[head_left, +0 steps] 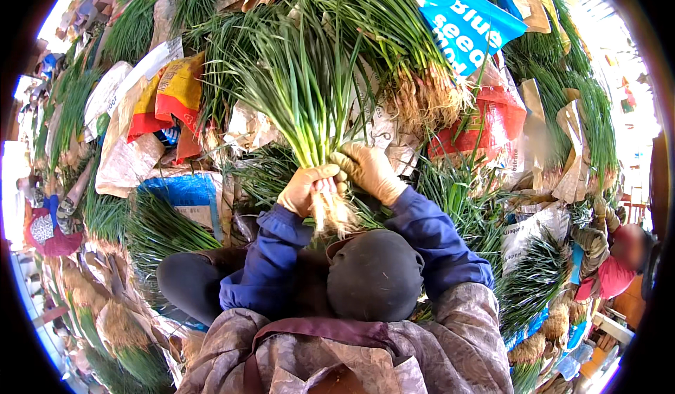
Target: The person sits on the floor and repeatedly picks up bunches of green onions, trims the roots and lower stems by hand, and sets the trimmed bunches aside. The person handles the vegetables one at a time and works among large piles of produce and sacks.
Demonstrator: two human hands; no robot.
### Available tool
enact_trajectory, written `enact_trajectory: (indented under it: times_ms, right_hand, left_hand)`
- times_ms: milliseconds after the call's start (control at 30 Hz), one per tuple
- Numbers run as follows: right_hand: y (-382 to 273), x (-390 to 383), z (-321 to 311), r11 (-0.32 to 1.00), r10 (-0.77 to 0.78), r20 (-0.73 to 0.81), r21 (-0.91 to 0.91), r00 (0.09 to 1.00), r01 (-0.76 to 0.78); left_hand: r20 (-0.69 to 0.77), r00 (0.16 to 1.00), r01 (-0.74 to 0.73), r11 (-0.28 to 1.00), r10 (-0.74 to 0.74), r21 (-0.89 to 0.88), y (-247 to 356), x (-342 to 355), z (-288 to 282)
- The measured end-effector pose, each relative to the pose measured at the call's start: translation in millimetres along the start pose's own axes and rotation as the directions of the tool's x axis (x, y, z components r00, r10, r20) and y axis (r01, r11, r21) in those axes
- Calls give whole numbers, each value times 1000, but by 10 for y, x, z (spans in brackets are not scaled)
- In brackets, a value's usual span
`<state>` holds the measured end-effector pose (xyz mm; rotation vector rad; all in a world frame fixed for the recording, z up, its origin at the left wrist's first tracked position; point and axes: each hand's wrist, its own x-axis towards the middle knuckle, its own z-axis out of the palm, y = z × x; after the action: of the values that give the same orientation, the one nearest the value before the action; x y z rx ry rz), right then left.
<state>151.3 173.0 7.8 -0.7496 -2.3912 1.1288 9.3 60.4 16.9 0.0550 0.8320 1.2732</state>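
Note:
A bunch of green onions (295,85) stands upright in front of me, its long green leaves fanning upward and its pale roots (330,211) hanging below. My left hand (304,189), in a tan glove, is wrapped around the white stalks just above the roots. Beside it my right hand (369,171), also gloved, grips the same bunch from the right. Blue sleeves cover both forearms.
Piles of green onion bunches (408,49) lie all around on sacks and newspaper. A blue bag (464,21) is at top right, a yellow-red sack (172,92) at left. Another person in a red top (612,267) sits at far right.

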Motion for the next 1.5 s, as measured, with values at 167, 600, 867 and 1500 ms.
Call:
enact_trajectory:
  times_ms: [167,600,867,1500]
  right_hand:
    - [-103,105,38,908,-195,-143,-401,970,124]
    - [1192,585,-1508,429,69,-576,-720,814,-546]
    - [835,473,-1581,879,282,-447,474,849,-42]
    - [465,-331,202,811,309,82,-543,948,-218]
  left_hand:
    - [-42,995,-77,981,86,178,63,-110,13]
    - [-1,996,-90,995,90,-35,263,518,-730]
    - [14,982,-180,899,190,400,346,87,11]
    - [92,970,-223,975,224,-17,-158,296,-188]
